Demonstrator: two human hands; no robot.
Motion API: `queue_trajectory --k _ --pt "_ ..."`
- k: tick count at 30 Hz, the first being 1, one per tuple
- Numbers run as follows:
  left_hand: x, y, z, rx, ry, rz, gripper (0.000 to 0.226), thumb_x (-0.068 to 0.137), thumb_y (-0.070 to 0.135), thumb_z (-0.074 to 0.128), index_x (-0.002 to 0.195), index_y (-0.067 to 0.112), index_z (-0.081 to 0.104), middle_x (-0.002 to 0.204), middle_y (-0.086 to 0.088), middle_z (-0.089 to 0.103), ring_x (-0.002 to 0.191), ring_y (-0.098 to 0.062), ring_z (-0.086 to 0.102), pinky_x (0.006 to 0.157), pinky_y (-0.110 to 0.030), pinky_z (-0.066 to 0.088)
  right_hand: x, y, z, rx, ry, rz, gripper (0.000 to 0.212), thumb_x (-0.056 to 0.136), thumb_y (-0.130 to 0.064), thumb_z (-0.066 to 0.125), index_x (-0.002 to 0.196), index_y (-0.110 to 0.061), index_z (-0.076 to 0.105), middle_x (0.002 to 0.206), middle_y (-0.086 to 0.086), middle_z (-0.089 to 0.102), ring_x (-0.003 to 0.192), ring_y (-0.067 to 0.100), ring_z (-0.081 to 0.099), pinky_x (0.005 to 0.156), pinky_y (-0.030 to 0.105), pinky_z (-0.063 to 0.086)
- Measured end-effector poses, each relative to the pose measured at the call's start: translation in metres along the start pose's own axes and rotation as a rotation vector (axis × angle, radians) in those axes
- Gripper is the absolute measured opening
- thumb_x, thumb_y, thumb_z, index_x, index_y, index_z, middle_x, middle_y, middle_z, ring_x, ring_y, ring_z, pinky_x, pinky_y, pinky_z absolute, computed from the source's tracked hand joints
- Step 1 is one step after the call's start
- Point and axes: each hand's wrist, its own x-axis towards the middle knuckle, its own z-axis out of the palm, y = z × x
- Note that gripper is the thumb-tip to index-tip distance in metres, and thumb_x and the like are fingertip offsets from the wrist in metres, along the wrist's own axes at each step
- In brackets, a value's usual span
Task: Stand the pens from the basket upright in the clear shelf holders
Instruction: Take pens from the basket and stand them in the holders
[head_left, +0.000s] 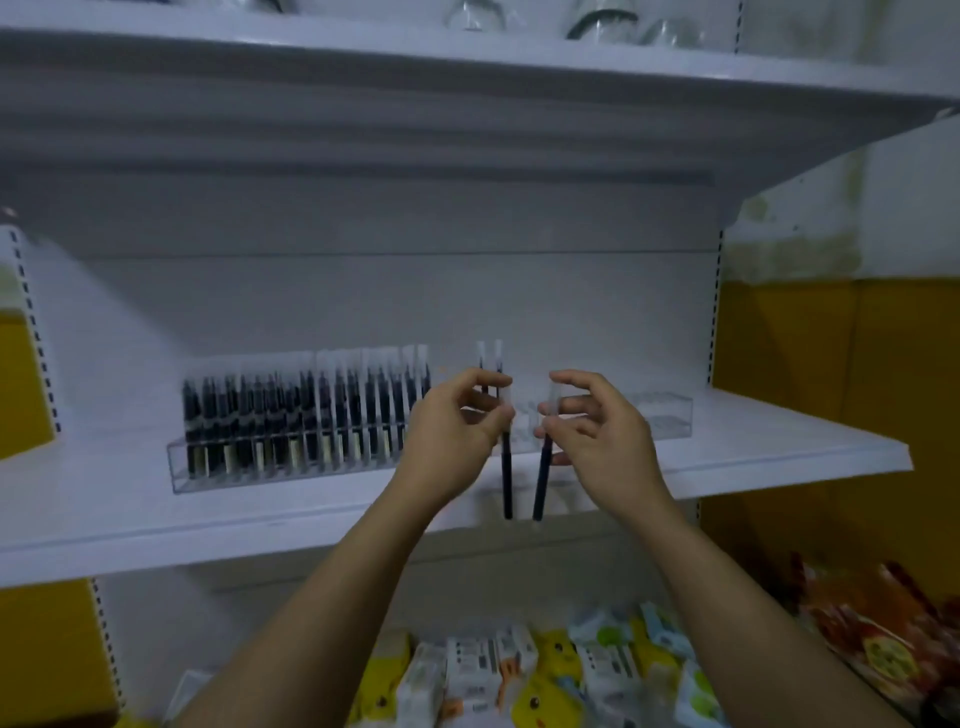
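- Head view, single frame, somewhat blurred.
- Left hand (452, 426) is raised in front of the middle shelf (779, 457). Grip closed: thumb and curled fingers pinch the left-hand pens (507, 483) near their upper ends.
- Two pale caps stand side by side above the fingers. One dark barrel hangs straight down below the hand, crossing the shelf's front edge. The second barrel is hidden behind the hand.
- Right hand (602, 431) sits just beside the left. Grip partly closed: thumb and forefinger pinch the right-hand pen (541, 483) below its pale cap, and the other fingers are loosely spread.
- The right-hand pen is close to upright, its lower end leaning slightly left. Its barrel is near the other barrel, not touching.
- All held pens are in the air in front of the shelf, between the two holders and in no slot.
- Filled holder (179, 475): clear, on the shelf left of the hands. It is packed with stocked pens (306, 410) standing upright, dark bodies, pale caps up.
- Second holder (670, 415): clear, on the shelf right of the hands. Contents too blurred to tell.
- Upper shelf (467, 67) carries glassware (602, 21).
- Below the arms lie yellow-and-white packets (519, 670), with orange packets (872, 623) at lower right.
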Motion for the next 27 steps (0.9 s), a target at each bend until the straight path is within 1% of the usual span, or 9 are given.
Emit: queue_trajectory --k 2,5,7,10,14,16,18,20,27 --pt "0.016 0.007 -0.005 0.035 0.015 0.039 0.019 0.090 0.019 0.065 0.104 0.031 0.060 0.090 0.004 0.068 0.081 -0.008 0.067 0.072 -0.024 0.058 0.015 -0.002 0.000 0.023 -0.002 -0.023 0.036 0.089 -0.003 0.063 0.112 -0.029 0.058 0.100 0.003 0.067 0.083 0.014 0.071 0.071 0.035 0.061" --pt "0.041 0.015 -0.011 0.087 0.033 0.061 0.018 0.090 0.020 0.064 0.104 0.031 0.059 0.090 0.008 0.067 0.080 -0.004 0.066 0.071 -0.020 0.056 0.041 -0.006 0.002 0.040 0.007 -0.051 0.034 0.088 -0.003 0.064 0.111 -0.028 0.057 0.100 0.004 0.067 0.083 0.014 0.071 0.073 0.032 0.060" --pt "0.058 0.019 -0.013 0.116 0.064 0.092 0.017 0.090 0.020 0.064 0.105 0.028 0.060 0.091 0.007 0.068 0.080 -0.005 0.066 0.071 -0.021 0.056 0.060 -0.007 0.005 0.040 0.019 -0.066 0.034 0.088 -0.003 0.065 0.110 -0.028 0.056 0.101 0.005 0.067 0.083 0.013 0.071 0.074 0.031 0.060" --pt "0.079 0.019 -0.013 0.169 0.109 0.142 0.016 0.090 0.021 0.064 0.105 0.025 0.062 0.094 0.005 0.068 0.082 -0.008 0.066 0.073 -0.025 0.057 0.087 -0.005 0.009 0.034 0.043 -0.088 0.034 0.088 -0.004 0.065 0.108 -0.030 0.056 0.100 0.005 0.066 0.084 0.016 0.070 0.076 0.037 0.061" --pt "0.103 0.008 -0.004 0.232 0.168 0.167 0.013 0.091 0.021 0.064 0.103 0.025 0.061 0.094 0.005 0.066 0.082 -0.006 0.065 0.069 -0.023 0.056 0.116 0.011 0.016 -0.035 0.094 -0.127 0.034 0.088 -0.008 0.066 0.106 -0.034 0.053 0.097 -0.003 0.066 0.083 0.012 0.070 0.077 0.042 0.060" --pt "0.112 0.001 -0.001 0.254 0.190 0.173 0.012 0.091 0.021 0.064 0.103 0.023 0.062 0.092 0.006 0.065 0.080 -0.002 0.063 0.065 -0.017 0.053 0.126 0.021 0.019 -0.033 0.104 -0.133 0.033 0.089 -0.009 0.066 0.106 -0.034 0.052 0.097 -0.003 0.066 0.081 0.012 0.070 0.077 0.043 0.060" --pt "0.118 -0.006 0.003 0.276 0.199 0.178 0.011 0.092 0.020 0.063 0.103 0.021 0.063 0.089 0.007 0.064 0.076 0.002 0.060 0.059 -0.007 0.046 0.134 0.030 0.023 -0.023 0.102 -0.132 0.036 0.088 -0.008 0.066 0.101 -0.038 0.052 0.097 -0.001 0.066 0.081 0.012 0.070 0.077 0.044 0.059" --pt "0.123 -0.014 0.005 0.295 0.201 0.178 0.010 0.091 0.019 0.064 0.102 0.018 0.064 0.086 0.008 0.063 0.072 0.004 0.059 0.057 -0.003 0.041 0.142 0.038 0.026 -0.010 0.103 -0.126 0.040 0.087 -0.006 0.066 0.097 -0.043 0.051 0.097 0.002 0.066 0.081 0.014 0.070 0.077 0.046 0.059" --pt "0.133 -0.026 0.007 0.295 0.197 0.193 0.011 0.092 0.019 0.063 0.103 0.017 0.064 0.086 0.007 0.064 0.075 -0.004 0.062 0.065 -0.013 0.049 0.157 0.051 0.032 -0.022 0.039 -0.094 0.040 0.085 -0.005 0.068 0.096 -0.041 0.054 0.095 0.002 0.066 0.081 0.020 0.070 0.076 0.047 0.059"
